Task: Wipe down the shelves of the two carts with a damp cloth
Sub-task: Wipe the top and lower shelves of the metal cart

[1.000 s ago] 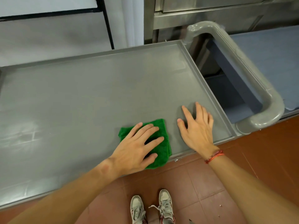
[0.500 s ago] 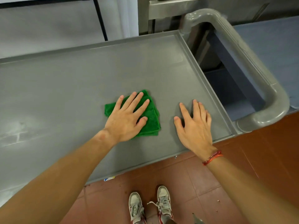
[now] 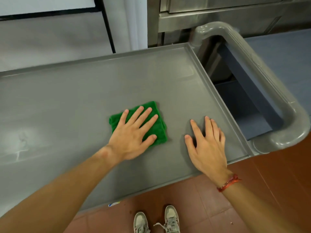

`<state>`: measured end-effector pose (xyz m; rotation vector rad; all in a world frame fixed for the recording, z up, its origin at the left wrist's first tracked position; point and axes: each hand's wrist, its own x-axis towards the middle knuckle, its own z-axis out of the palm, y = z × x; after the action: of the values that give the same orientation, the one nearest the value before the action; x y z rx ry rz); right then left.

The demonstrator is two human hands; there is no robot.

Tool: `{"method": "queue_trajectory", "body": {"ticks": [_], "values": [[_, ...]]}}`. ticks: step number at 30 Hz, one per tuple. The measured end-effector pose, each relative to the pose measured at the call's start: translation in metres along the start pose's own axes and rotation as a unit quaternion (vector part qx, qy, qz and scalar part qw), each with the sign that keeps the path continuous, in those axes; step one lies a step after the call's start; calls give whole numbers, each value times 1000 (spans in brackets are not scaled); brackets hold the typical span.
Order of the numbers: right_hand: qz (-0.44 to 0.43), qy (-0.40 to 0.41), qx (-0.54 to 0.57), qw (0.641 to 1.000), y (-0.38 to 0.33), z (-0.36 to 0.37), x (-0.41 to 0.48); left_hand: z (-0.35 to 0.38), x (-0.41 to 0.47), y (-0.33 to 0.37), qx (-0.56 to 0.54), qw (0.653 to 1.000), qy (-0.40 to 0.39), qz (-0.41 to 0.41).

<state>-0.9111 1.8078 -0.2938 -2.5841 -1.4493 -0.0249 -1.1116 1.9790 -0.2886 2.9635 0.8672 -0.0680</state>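
1 green cloth [image 3: 159, 130] lies on 1 grey cart shelf [image 3: 84, 98], left hand [image 3: 133, 137] pressing it with straight spread fingers, right hand [image 3: 207, 147] flat beside, fingers relaxed, grasping nothing.

Floor [image 3: 277, 174]: reddish-brown tiles, a few pale crumbs at lower right.
Shoes [image 3: 171, 219]: pale grey sneakers, white laces, side by side on the tiles.
Scrap [image 3: 114, 203]: small, white, blue and yellow, left of the shoes.
Steel cabinet [image 3: 218, 12]: brushed metal, top right.
Black post [image 3: 107, 27]: thin, against a pale wall.
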Motion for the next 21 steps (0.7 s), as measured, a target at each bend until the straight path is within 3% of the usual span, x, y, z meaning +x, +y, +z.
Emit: {"method": "queue_trajectory", "body": {"ticks": [7, 14, 21], "values": [[5, -10, -3, 1000, -1, -2, 2, -2, 19, -9, 12, 995, 13, -95], [6, -10, -3, 1000, -2, -3, 0, 2, -8, 4, -9, 999, 6, -35], [9, -1, 5, 1000, -4, -2, 1, 0, 40, -37, 11, 997, 2, -81]]}}
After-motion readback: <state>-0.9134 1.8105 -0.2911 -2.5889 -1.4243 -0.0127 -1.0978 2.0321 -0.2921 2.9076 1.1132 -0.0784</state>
